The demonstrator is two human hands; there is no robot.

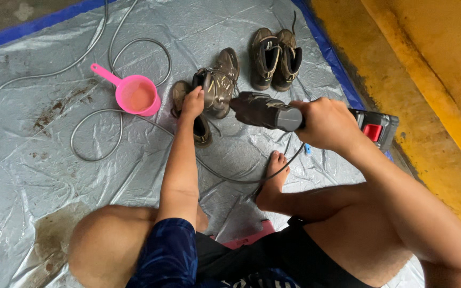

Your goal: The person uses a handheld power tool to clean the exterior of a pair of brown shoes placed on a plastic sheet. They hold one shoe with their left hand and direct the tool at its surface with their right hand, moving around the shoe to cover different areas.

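My left hand [192,102] grips a muddy brown boot [218,82] by its collar and holds it tilted over a silver tarp [38,176]. My right hand [324,122] is closed around the handle of a dark cordless power tool [265,111] whose nose points at the boot's side. The tool's black and red battery base [375,128] sticks out to the right of my fist. A second brown boot [203,130] lies under my left wrist, partly hidden.
A pink scoop [134,95] with a long handle sits left of the boots. Another pair of brown boots [276,58] stands behind. A grey hose [97,154] loops across the tarp. My bare foot [273,181] rests on the tarp; a yellow wall [433,80] runs along the right.
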